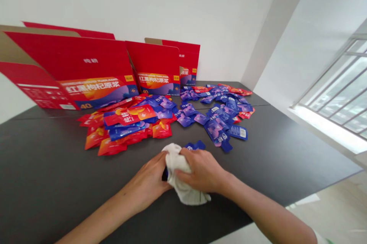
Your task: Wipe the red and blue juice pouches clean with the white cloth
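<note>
In front of me my right hand (200, 167) is closed round a crumpled white cloth (185, 192), pressing it toward my other hand. My left hand (155, 173) is closed on a dark blue pouch (165, 174); only a small dark edge shows, and the cloth covers the rest. Just beyond my right hand's knuckles the top of a blue-purple pouch (195, 145) shows. Whether it is part of the held one I cannot tell. A pile of red and blue pouches (129, 118) lies ahead to the left, and loose blue-purple pouches (218, 122) are spread to the right.
Open red cartons (100, 58) stand along the back left of the black table (275, 152), with a smaller-looking red carton (156, 64) beside them and another (189, 58) behind. A white wall rises behind. To the right are the table's edge and a railed window (341, 83).
</note>
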